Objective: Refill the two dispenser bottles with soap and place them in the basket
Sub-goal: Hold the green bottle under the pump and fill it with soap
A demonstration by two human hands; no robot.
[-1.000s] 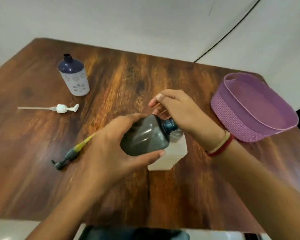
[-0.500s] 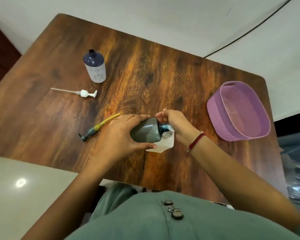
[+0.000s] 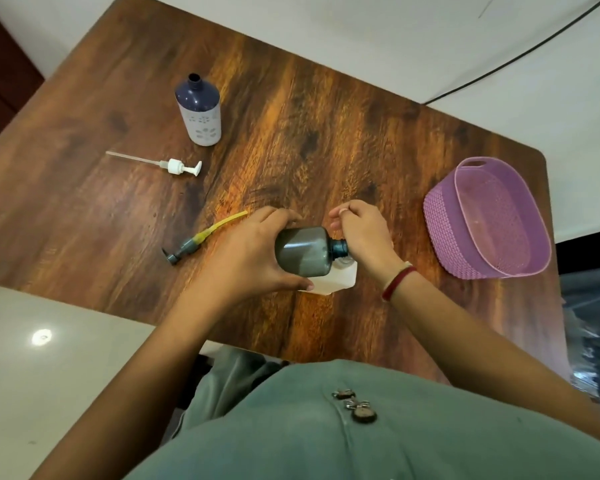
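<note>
Grey bottle (image 3: 303, 251), translucent, tipped sideways: left hand (image 3: 253, 258) grips body; right hand (image 3: 364, 237) at neck, grip unclear.

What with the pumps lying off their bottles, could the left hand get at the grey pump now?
Likely not yet: the left hand grips the grey bottle. Otherwise the grey pump lies near, unobstructed.
</note>
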